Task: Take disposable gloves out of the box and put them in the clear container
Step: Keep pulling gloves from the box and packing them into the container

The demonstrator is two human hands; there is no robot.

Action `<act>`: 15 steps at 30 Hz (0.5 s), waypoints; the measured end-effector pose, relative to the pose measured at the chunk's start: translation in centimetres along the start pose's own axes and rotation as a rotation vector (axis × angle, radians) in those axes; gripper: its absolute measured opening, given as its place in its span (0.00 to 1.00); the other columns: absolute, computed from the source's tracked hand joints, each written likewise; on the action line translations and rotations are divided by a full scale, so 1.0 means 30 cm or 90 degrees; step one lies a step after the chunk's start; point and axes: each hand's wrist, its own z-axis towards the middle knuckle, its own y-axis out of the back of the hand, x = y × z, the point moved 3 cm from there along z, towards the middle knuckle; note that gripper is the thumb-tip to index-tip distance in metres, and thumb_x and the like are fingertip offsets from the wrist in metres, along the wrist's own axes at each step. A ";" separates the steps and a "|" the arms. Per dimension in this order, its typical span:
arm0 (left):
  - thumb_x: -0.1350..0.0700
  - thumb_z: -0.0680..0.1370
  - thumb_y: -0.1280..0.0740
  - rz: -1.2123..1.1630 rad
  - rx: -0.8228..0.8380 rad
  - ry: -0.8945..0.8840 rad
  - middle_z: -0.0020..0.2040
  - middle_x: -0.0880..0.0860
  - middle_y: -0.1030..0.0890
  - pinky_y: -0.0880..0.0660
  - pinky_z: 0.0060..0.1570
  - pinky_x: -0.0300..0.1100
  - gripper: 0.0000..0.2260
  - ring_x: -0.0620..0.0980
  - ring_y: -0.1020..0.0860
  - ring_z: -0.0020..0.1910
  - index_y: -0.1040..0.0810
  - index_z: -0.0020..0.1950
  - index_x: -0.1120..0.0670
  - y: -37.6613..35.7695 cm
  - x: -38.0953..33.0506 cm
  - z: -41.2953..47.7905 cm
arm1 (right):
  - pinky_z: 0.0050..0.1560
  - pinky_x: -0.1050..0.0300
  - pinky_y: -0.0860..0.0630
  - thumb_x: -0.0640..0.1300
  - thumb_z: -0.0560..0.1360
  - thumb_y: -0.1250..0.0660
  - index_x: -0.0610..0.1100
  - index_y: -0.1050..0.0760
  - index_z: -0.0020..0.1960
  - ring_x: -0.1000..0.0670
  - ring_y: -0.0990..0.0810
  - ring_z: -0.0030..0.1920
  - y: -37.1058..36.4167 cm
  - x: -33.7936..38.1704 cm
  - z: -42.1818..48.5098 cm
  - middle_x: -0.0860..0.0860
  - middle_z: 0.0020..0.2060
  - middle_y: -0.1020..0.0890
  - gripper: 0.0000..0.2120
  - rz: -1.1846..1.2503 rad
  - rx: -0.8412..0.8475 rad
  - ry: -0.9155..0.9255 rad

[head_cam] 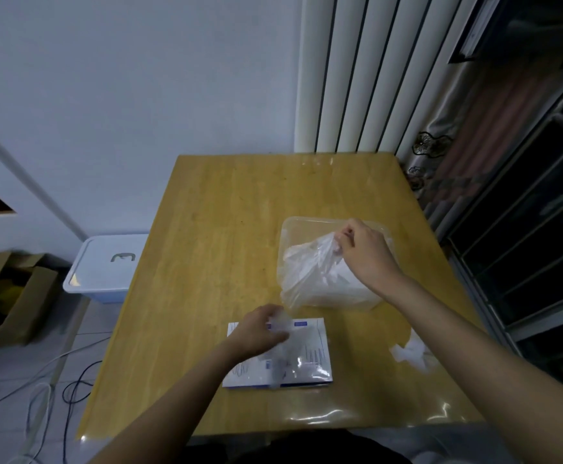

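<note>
Though apart, hands forward: left [260, 329] over box [317, 338], right [364, 249] tight on gloves [310, 267].

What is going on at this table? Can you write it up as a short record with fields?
Place: wooden table
Right hand: pinches a thin glove over the clear container
Container contents: a heap of see-through gloves
Left hand: on the box, at a blurred second glove; grip unclear
Box: lies flat, near the table's front edge
Also on table: a white crumpled scrap, right of the box
On floor: a lidded tub, to the left
</note>
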 end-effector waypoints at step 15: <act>0.36 0.80 0.55 -0.544 -0.032 0.018 0.52 0.57 0.17 0.25 0.55 0.53 0.29 0.55 0.19 0.51 0.21 0.55 0.53 0.157 -0.264 -0.008 | 0.41 0.57 0.23 0.37 0.81 0.43 0.39 0.30 0.43 0.54 0.25 0.31 -0.016 -0.082 0.013 0.49 0.31 0.24 0.09 0.167 0.014 -0.047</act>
